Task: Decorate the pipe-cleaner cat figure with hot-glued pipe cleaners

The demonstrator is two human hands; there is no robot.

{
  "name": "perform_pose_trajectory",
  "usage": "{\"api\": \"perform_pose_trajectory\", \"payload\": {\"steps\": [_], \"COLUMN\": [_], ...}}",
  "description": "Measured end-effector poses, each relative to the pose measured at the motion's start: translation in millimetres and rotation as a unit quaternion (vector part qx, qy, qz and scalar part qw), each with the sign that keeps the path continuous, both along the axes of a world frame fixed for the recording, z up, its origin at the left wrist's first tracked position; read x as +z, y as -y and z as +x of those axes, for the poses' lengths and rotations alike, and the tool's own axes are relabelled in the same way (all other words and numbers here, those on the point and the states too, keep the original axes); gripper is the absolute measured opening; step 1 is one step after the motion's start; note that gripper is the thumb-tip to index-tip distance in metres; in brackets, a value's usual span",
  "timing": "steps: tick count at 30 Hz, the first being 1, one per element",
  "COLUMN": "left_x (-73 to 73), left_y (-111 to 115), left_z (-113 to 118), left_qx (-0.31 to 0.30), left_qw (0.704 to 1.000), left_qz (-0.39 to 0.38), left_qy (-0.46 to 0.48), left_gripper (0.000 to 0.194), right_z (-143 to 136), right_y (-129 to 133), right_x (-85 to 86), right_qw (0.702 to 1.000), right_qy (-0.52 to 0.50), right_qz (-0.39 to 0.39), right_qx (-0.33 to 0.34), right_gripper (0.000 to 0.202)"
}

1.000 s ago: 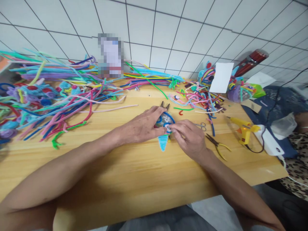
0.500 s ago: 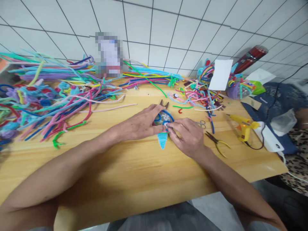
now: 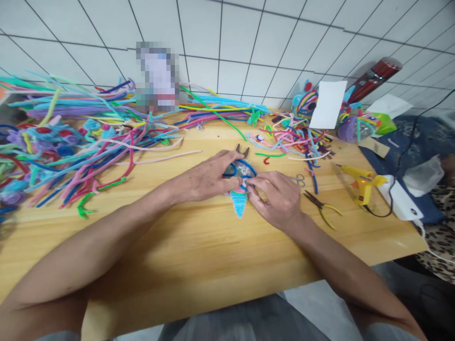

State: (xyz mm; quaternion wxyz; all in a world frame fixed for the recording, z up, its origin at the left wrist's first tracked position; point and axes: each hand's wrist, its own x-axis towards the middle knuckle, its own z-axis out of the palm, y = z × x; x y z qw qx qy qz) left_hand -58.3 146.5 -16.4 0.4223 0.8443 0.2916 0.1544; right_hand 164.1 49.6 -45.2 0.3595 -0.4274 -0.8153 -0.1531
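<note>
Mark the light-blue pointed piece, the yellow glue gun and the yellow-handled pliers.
Light-blue pointed piece [image 3: 239, 203], head view: middle of its face.
Yellow glue gun [image 3: 365, 187], head view: upper handle.
Yellow-handled pliers [image 3: 320, 205], head view: the pivot.

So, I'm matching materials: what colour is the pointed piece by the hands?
The pointed piece is light blue; the head view shows it.

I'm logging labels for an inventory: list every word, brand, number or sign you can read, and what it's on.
No text can be read anywhere.
Yellow glue gun: any marking is too small and blurred.
Dark red cylinder: surface too blurred to read.
Pixelated item by the wall: nothing legible.
White card: no legible text.
Blue-rimmed craft piece: none visible.
</note>
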Motion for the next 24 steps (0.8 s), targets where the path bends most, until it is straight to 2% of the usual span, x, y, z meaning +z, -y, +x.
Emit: {"api": "perform_pose_trajectory", "payload": {"steps": [7,16,24], "left_x": [1.1,1.0,2.4], "left_y": [2.4,3.1,3.6], "left_z": [0.6,0.8,1.2], "left_qx": [0.002,0.005,0.012], "left_qw": [1.0,1.0,1.0], "left_qz": [0.0,-0.009,-0.012], "left_qy": [-0.009,-0.006,-0.01], "left_gripper": [0.049,0.052,0.056], "right_z": [-1.1,2.4,0.6], "right_y": [0.6,1.4,0.8], "right_x": [-2.9,-6.1,-4.7], "right_qw": [1.0,0.998,0.993], "right_qy": [-0.009,-0.048,-0.09], "right_qz": [0.008,-0.039,-0.07], "right_qx": [0.006,0.025,0.043], "right_gripper": [0.019,0.023,0.015]}}
